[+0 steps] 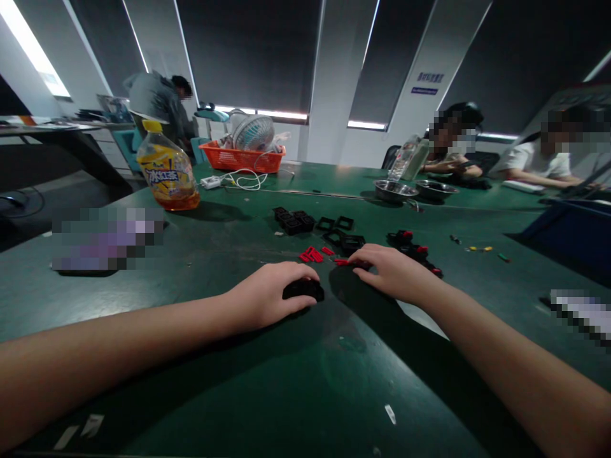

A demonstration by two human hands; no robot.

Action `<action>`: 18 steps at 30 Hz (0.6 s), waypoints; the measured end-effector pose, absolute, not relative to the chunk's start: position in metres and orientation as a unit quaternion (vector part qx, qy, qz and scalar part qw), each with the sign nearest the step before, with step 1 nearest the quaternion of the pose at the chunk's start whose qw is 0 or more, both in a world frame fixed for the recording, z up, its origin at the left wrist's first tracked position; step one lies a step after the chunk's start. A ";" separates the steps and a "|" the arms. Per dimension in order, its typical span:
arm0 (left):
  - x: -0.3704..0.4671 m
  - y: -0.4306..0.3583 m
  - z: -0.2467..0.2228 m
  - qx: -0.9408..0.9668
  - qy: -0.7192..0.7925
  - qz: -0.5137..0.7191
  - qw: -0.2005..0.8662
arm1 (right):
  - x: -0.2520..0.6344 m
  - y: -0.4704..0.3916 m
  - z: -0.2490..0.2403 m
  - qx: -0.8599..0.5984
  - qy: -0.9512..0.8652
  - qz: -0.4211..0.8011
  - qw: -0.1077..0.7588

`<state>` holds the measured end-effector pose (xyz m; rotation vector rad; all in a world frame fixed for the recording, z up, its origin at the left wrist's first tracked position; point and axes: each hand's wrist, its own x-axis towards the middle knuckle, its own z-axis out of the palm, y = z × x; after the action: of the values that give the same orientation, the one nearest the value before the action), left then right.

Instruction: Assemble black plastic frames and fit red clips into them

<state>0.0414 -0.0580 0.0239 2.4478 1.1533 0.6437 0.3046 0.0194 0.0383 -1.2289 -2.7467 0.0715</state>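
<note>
My left hand [272, 291] is closed around a small black plastic part [303, 289] on the green table, with thumb below and fingers above it. Further right, my right hand [389, 270] reaches over the tabletop, thumb and fingers apart. Its fingertips are at a small red piece [340, 261]; whether they press on it I cannot make out. Several loose red pieces [311, 255] lie between the hands. Beyond them are black square frames [344, 222] and a cluster of black square parts [293, 221]. Black parts with red inserts [414, 245] lie behind my right hand.
On the left stand a yellow-capped drink bottle [167, 168] and a blurred phone-like object [109, 242]. An orange basket [243, 159] holds a fan, near a white cable [248, 180]. Metal bowls [395, 191] and a blue bin [573, 235] are rightward. Other people sit beyond.
</note>
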 end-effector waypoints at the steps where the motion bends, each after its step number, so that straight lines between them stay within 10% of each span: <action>1: 0.042 -0.058 0.025 0.859 0.415 0.233 0.188 | 0.305 0.019 0.039 -0.406 -0.911 0.021 0.064; 18: 0.047 -0.060 0.021 0.811 0.471 0.228 0.261 | 0.301 0.016 0.042 -0.400 -0.914 0.013 0.065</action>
<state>0.0466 -0.0595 0.0214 2.1962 1.2745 0.6162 0.3008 0.0161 0.0424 -1.2073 -2.7576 0.0405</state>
